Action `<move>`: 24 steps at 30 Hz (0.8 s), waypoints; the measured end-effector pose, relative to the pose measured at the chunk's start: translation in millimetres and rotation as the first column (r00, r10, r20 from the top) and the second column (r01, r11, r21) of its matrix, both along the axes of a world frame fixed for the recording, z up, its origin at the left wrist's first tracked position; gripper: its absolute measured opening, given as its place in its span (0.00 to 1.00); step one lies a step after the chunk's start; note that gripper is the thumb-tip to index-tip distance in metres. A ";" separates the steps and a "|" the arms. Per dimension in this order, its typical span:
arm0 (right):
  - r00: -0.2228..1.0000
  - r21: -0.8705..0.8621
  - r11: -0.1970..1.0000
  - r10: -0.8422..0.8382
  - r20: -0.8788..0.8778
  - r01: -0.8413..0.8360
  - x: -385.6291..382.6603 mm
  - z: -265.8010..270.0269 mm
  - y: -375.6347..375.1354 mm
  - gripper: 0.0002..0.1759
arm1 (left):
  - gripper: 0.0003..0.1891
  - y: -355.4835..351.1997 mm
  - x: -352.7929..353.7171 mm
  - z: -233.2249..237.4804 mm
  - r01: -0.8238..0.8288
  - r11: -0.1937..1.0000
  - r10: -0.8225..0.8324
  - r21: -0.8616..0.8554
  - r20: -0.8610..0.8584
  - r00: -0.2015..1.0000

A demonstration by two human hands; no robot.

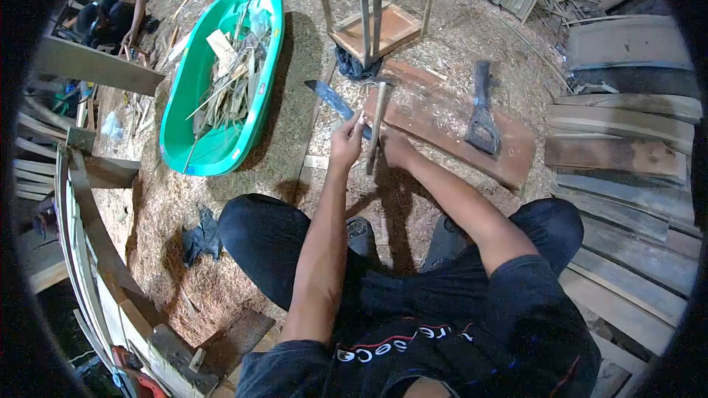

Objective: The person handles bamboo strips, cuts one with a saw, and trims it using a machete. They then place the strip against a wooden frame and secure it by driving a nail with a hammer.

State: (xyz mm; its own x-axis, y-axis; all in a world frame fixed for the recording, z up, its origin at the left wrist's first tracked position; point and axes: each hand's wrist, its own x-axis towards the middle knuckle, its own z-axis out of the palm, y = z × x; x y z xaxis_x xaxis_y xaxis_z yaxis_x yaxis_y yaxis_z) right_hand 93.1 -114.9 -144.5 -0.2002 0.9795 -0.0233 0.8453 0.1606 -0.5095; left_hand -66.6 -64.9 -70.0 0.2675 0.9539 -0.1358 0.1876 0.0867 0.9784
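My left hand [346, 144] is closed around the lower end of a blue-grey bar [332, 99] with a dark, angled tip that points up and left. Close beside it, my right hand [397, 149] is closed on a hammer [377, 114]. Its wooden handle stands nearly upright in the view, with the dark metal head at the top. The handle crosses in front of the bar's lower end, and some of my right fingers are hidden behind it. Beyond both hands lies a thick reddish-brown board [446, 129], with a dark, broad-ended tool [483, 114] resting on it.
A green plastic tub [271, 66] with wood scraps stands at left. An upturned wooden stool [398, 29] is ahead, beside a black cloth [354, 66]. Stacked planks [627, 155] line the right side. A curved wooden frame [96, 228] is at left; shavings cover the floor.
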 end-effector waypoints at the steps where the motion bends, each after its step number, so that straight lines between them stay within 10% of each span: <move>1: 0.998 0.220 0.974 -0.038 -0.046 0.047 -4.0 -13.3 -14.1 0.15 | 0.21 -1.7 -3.2 0.5 -0.015 1.000 0.016 0.023 -0.029 0.999; 2: 0.995 0.232 0.973 -0.004 0.104 -0.020 -1.9 -33.6 -14.3 0.17 | 0.21 1.9 -4.4 3.1 -0.030 0.998 0.033 0.052 -0.055 0.998; 4: 0.976 -0.280 0.956 -0.141 -0.166 0.091 -10.4 -45.0 -12.5 0.21 | 0.20 1.1 -4.6 20.2 -0.056 0.990 0.060 0.126 -0.025 0.998; 7: 0.982 -0.181 0.983 0.010 0.188 0.024 -29.3 -29.4 12.5 0.19 | 0.19 8.7 -4.4 50.0 -0.072 0.974 0.082 0.213 -0.039 0.996; 9: 0.998 -0.510 0.858 -0.022 0.067 0.053 -9.9 38.3 26.6 0.23 | 0.15 19.1 -0.8 84.7 -0.055 0.995 0.043 0.086 0.134 0.990; 13: 0.937 -0.004 0.976 0.210 -0.281 -0.220 30.8 97.4 60.7 0.35 | 0.12 37.1 3.3 165.8 0.010 0.984 -0.043 0.180 0.181 0.982; 15: 0.939 -0.696 0.717 0.261 0.225 -0.032 48.7 219.2 72.8 0.33 | 0.13 51.2 6.5 191.9 0.061 0.977 -0.104 0.204 0.204 0.973; 24: 0.951 -0.543 0.840 0.164 0.261 0.005 180.0 380.3 7.4 0.29 | 0.16 58.8 32.4 234.2 -0.084 0.891 0.059 0.446 0.068 0.996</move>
State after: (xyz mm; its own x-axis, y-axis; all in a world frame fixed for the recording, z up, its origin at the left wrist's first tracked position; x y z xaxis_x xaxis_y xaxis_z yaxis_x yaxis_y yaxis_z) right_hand 273.1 -107.6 235.8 -0.1786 0.7780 -0.6024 0.9620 0.0095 -0.2729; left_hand -34.1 -6.1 164.2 0.1913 0.9269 0.3228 0.1465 -0.3522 0.9244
